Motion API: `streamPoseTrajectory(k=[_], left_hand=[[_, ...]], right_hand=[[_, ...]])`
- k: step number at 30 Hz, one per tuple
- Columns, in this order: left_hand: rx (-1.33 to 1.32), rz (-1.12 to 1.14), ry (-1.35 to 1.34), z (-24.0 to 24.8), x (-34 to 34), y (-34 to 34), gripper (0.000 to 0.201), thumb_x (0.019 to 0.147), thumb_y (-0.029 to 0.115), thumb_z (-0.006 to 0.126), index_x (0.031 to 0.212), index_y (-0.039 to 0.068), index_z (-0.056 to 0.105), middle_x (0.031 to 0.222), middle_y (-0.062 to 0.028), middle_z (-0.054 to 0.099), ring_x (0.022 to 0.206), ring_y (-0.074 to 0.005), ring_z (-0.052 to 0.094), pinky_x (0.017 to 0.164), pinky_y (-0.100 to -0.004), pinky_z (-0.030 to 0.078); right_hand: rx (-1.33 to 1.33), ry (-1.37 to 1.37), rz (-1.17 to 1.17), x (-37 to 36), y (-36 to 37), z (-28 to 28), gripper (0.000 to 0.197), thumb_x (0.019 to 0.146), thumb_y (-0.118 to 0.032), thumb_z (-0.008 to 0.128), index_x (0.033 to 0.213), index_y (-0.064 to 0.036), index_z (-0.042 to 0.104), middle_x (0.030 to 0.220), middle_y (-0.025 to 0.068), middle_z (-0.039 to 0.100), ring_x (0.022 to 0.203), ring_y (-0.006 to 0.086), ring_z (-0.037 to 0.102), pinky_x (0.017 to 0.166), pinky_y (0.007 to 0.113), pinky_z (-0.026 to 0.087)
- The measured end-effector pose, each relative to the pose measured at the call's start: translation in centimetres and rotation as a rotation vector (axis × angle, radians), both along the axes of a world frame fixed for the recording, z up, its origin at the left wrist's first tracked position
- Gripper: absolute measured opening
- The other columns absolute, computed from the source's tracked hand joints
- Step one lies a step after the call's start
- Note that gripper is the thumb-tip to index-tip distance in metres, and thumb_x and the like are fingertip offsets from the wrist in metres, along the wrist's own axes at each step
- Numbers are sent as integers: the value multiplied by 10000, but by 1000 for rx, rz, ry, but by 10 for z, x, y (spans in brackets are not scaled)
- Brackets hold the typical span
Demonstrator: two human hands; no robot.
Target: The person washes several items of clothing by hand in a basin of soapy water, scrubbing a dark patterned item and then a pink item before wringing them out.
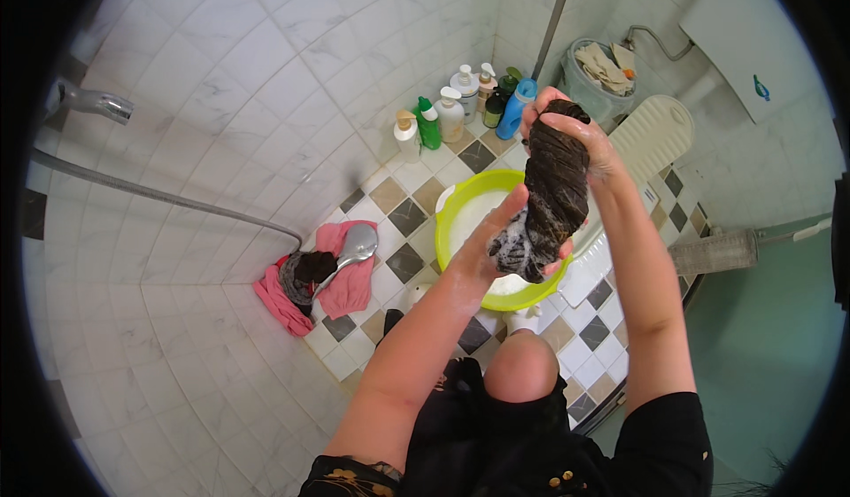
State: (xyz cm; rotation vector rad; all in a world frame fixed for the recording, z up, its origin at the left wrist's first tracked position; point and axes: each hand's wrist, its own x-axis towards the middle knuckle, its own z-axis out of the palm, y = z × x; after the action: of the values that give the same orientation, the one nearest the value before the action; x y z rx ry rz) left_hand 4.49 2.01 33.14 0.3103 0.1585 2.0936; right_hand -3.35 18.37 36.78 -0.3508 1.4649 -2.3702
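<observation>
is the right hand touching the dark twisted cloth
Touching: the head view shows the right hand gripping the upper end of the dark twisted cloth, thumb across it.

Basin (512, 301) centre; cloth (558, 187) above it in left hand (490, 247) and right hand (591, 141). Bottles (452, 114) stand upper centre; bin (586, 97) upper right. Shower head (359, 242) lies on laundry (352, 289), left.

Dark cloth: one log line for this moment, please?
left hand: grips lower end; right hand: grips upper end; dark cloth: twisted, sudsy; green basin: below
</observation>
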Motion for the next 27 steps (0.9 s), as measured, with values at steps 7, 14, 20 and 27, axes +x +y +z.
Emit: streamPoseTrajectory(k=[7,14,20,27], left_hand=[[-703,174,222,6,0,7,500,791,264,725,1142,-1,488,868,-108,630,608,-186,625,507,-286,513],[-1229,495,677,-40,-8,26,484,682,262,789,1029,-10,589,941,-93,657,800,-155,631,676,-290,498],[-1117,779,566,-47,-16,29,462,731,200,747,1088,-5,538,907,-64,650,769,-141,627,661,-278,496],[-761,450,299,-12,-18,4,364,833,314,635,1061,45,547,844,-55,612,669,-162,606,580,-297,503]], right_hand=[[885,312,-202,7,-2,15,185,810,-174,641,911,-40,564,798,59,599,736,148,531,694,289,446],[1451,581,-451,10,-42,-27,243,727,-168,658,899,-35,549,903,159,597,875,354,598,740,439,494],[1456,468,-692,-3,-60,-36,265,731,-200,672,926,-43,587,943,163,602,903,355,595,764,436,499],[462,-189,-150,-5,-13,6,578,835,-415,666,1278,-92,483,1107,98,599,953,201,604,839,337,493]])
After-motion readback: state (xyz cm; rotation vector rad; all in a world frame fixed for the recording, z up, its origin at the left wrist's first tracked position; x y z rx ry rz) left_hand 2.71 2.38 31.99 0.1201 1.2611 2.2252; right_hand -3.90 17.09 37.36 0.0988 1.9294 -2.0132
